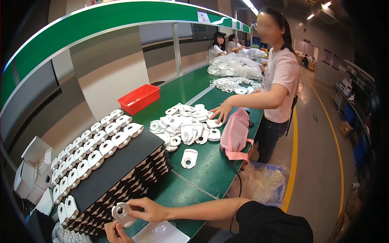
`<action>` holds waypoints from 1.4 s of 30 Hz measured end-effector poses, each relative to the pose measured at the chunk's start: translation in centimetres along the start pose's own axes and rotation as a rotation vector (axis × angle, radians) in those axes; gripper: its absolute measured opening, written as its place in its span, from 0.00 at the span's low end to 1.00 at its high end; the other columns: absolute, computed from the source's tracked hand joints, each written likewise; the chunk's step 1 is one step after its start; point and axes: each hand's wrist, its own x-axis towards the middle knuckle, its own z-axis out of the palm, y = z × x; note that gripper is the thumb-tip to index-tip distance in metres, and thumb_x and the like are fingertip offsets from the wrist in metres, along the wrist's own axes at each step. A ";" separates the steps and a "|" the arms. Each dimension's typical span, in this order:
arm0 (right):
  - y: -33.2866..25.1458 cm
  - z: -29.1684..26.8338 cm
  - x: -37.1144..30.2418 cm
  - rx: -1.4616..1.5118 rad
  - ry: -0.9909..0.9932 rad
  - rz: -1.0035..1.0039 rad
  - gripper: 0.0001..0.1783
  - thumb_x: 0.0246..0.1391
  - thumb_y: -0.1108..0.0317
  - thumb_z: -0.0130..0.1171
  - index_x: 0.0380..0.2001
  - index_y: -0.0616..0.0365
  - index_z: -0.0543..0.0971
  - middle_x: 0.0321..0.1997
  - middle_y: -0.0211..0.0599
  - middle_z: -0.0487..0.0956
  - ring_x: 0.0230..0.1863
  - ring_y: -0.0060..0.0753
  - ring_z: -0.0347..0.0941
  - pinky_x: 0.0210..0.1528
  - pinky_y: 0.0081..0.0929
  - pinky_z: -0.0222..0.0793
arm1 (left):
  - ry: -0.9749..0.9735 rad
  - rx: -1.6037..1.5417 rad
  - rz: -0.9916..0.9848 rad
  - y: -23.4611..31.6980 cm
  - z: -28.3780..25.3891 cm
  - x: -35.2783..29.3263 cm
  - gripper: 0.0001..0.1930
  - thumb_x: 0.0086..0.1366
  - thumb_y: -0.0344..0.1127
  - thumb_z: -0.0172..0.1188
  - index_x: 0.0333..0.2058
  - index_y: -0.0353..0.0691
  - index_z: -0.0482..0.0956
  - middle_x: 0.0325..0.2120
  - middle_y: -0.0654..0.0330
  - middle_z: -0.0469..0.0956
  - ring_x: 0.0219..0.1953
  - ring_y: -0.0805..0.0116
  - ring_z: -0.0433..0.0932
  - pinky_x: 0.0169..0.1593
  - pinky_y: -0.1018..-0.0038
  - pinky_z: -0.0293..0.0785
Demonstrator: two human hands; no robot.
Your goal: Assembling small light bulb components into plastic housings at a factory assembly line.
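My right hand (148, 209) pinches a translucent flat cover (125, 220) with a rounded end and a round hole, its thumb and fingers on the right edge. Just below, my left hand (115, 233) has its fingers curled close to the cover's lower edge; what lies between them is hidden. Beneath my right wrist is a clear plastic sheet or bag (162, 233). To the left, rows of white rounded housings (95, 158) with round holes stand on a black layered stack (121, 160). One loose white housing (189, 158) lies on the green bench (194, 182).
A heap of white housings (188, 121) lies mid-bench, where a co-worker's hand (223, 111) reaches in. Beside it sit a pink mesh bag (236, 131) and, farther back, a red bin (139, 99). An open white box (34, 168) stands far left. Another bag of parts (235, 67) lies beyond.
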 end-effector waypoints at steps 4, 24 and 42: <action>-0.3 -0.1 0.2 0.115 -0.003 0.020 0.11 0.53 0.69 0.52 0.38 0.63 0.71 0.29 0.27 0.72 0.31 0.14 0.63 0.34 0.15 0.61 | -0.086 -0.040 -0.062 0.2 0.2 -0.2 0.05 0.58 0.27 0.53 0.26 0.32 0.72 0.21 0.58 0.68 0.23 0.65 0.66 0.27 0.72 0.62; 0.1 0.2 0.1 0.031 -0.016 -0.048 0.10 0.49 0.70 0.55 0.35 0.63 0.74 0.22 0.26 0.69 0.23 0.14 0.58 0.26 0.16 0.56 | -0.076 -0.082 -0.089 0.0 0.3 -0.2 0.07 0.54 0.26 0.54 0.19 0.35 0.67 0.17 0.62 0.61 0.21 0.70 0.59 0.25 0.74 0.56; 0.2 0.2 0.1 -0.033 0.016 -0.093 0.09 0.48 0.72 0.55 0.34 0.64 0.73 0.23 0.30 0.70 0.23 0.18 0.61 0.26 0.19 0.58 | -0.059 -0.028 -0.132 -0.1 0.4 -0.3 0.09 0.56 0.28 0.55 0.19 0.34 0.69 0.14 0.64 0.62 0.18 0.73 0.58 0.24 0.77 0.56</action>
